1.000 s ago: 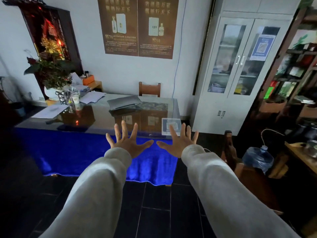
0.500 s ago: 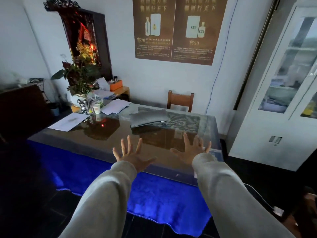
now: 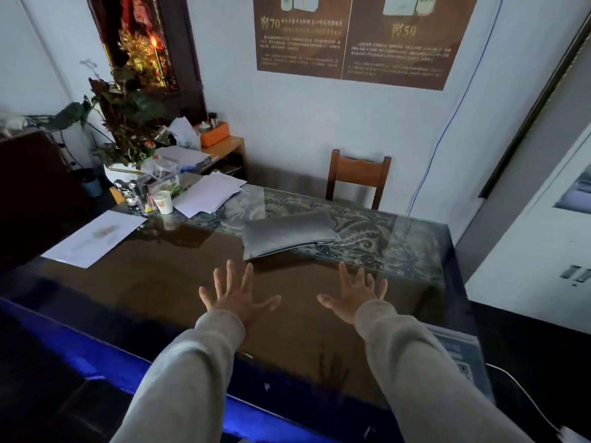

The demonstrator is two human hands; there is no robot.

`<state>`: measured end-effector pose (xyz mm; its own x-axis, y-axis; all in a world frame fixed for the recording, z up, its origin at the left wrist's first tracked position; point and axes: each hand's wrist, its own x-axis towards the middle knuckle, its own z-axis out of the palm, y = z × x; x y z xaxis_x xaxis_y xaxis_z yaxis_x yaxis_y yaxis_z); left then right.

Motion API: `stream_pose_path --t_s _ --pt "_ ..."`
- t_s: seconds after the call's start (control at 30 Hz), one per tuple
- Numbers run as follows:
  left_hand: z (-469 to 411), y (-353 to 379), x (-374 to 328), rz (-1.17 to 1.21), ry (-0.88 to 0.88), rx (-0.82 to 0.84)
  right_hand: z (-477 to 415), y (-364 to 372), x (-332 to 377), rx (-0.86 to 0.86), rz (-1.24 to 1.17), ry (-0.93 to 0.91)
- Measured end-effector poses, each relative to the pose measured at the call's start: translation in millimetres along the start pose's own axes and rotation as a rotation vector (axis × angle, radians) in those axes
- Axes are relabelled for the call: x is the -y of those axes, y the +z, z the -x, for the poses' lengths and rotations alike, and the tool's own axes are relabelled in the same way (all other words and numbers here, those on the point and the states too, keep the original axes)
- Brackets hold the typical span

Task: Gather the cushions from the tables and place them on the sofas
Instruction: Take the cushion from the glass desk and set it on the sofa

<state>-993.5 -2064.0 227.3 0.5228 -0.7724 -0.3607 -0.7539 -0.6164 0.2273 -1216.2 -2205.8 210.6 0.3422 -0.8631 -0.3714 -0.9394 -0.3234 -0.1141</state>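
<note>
— Your grip first: what does it have hold of?

— Nothing on either side. Your left hand (image 3: 235,297) is spread flat, fingers fanned wide, palm down over the glass-topped, dark brown bench (image 3: 160,276). Your right hand (image 3: 356,295) is just the same, splayed and empty. Both come out of pale grey sleeves (image 3: 198,362) (whether the palms actually touch the glass, you cannot tell from this angle).

— And the cushion?

— The flat grey rectangular cushion (image 3: 287,233) lies on the bench just beyond your fingertips, a little nearer your left hand than your right, clear of both. Its near long edge shows a dark zip line. It sits partly over the patterned grey-blue cloth (image 3: 383,238) under the glass.

— What else is on your bench?

— To your left, a white sheet of paper (image 3: 96,238) lies flat near the bench edge. Further back there is a loose stack of white papers (image 3: 209,193), a small white paper cup (image 3: 163,202) beside them and, behind those, a leafy potted plant with small red flowers (image 3: 128,123). A blue printed card (image 3: 457,356) lies under the glass beside your right forearm.

— Behind the bench?

— A brown wooden chair (image 3: 357,174) stands at the far side against the white wall, under two brown posters (image 3: 351,36). A bright blue cloth (image 3: 105,366) hangs along the near edge below you.
</note>
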Motion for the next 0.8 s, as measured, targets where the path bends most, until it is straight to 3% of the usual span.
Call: stream_pose_path --t_s 0.17,0.4,0.5,0.67,0.8 --pt "-132 -22 -7 -0.015 0.026 0.015 -99 -6 15 0.027 -0.032 0.032" --pt "-356 -14 -14 0.108 0.013 0.184 -297 -7 38 0.089 -0.071 0.165" --pt "-409 5 -8 0.190 0.035 0.190 -347 4 45 0.071 -0.136 0.182" --pt "-454 12 0 0.458 0.023 0.153 -389 9 52 -0.169 -0.344 0.158" --pt "-466 18 -3 0.474 -0.021 0.142 -410 -1 33 -0.084 -0.460 0.189"
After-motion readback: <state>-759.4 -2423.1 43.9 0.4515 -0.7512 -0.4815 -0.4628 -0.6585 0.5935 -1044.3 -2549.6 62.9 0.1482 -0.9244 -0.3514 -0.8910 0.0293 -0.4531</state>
